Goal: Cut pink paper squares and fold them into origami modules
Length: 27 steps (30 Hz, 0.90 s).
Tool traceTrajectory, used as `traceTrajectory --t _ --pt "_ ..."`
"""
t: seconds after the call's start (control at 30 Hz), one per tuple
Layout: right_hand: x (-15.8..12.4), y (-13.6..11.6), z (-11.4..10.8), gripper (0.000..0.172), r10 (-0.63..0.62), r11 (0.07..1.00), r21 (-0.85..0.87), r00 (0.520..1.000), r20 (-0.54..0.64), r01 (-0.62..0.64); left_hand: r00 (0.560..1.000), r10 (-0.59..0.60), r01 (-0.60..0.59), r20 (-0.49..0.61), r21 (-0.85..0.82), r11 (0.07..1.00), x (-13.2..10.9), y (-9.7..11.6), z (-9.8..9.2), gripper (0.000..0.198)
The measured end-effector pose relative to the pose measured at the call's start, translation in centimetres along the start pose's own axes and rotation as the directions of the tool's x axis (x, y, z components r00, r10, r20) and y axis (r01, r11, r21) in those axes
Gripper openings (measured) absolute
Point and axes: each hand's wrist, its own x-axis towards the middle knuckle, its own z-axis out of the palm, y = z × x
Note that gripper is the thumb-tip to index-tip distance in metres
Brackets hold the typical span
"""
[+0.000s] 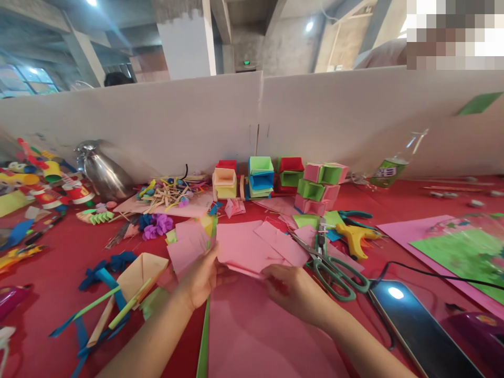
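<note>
Between my two hands is a piece of pink paper [241, 245], its near edge raised in a narrow fold. My left hand [208, 273] grips it at the left end, thumb on top and fingers partly hidden underneath. At the right end of that fold, the fingers of my right hand [293, 291] pinch the paper. A larger pink sheet [271, 331] lies flat below both hands, over a green sheet that shows along its left edge. Green-handled scissors [334, 274] rest just right of my right hand. Cut pink pieces [189, 247] lie beside my left hand.
Folded paper boxes [262, 181] stand in stacks against the white partition [157, 131]. A yellow glue gun [354, 240], a phone [417, 325] and a cable are at right. A metal jug [104, 170], wooden sticks and paper scraps are at left; a glass bottle [389, 170] stands far right.
</note>
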Motion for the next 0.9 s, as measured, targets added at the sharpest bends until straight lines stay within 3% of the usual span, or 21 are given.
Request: traceTrajectory --t 0.1,0.2,0.3,0.47,0.53,0.6,0.73,0.83,0.9 --pt "-0.3 -0.4 -0.4 0.021 -0.002 0.993 0.120 0.997 0.079 -0.007 0.997 0.014 -0.008 -0.072 0.082 0.997 0.1 -0.1 -0.2 0.045" --pt "-0.2 -0.1 -0.6 0.020 0.067 0.965 0.242 0.986 0.155 -0.103 0.988 0.057 -0.026 -0.143 0.213 0.977 0.3 -0.5 -0.5 0.062" --pt "-0.1 0.7 -0.4 0.018 0.134 0.910 0.361 0.970 0.205 -0.202 0.980 0.116 -0.057 -0.161 0.330 0.942 0.6 -0.9 -0.9 0.066" --pt "0.1 1.2 0.1 0.021 0.196 0.885 0.394 0.966 0.166 -0.248 0.917 0.339 -0.170 -0.209 0.564 0.808 0.9 -0.9 -1.5 0.063" --pt "0.2 1.0 0.1 0.019 0.250 0.886 0.373 0.961 0.116 -0.275 0.850 0.509 -0.303 -0.138 0.663 0.684 0.7 -0.4 -1.6 0.057" --pt "0.2 0.8 0.0 0.017 0.282 0.889 0.355 0.956 0.075 -0.290 0.798 0.603 -0.416 -0.001 0.724 0.551 0.4 0.3 -1.7 0.051" --pt "0.4 0.9 -0.2 0.016 0.289 0.908 0.317 0.957 -0.002 -0.274 0.833 0.498 -0.480 0.241 0.763 0.434 -0.1 1.0 -1.9 0.050" --pt "0.4 1.2 0.0 0.013 0.261 0.911 0.337 0.965 -0.027 -0.237 0.859 0.446 -0.439 0.251 0.809 0.391 0.3 0.7 -1.9 0.038" --pt "0.5 1.3 0.0 0.024 0.246 0.908 0.360 0.969 -0.037 -0.216 0.871 0.428 -0.415 0.241 0.827 0.379 0.6 0.3 -1.8 0.025"
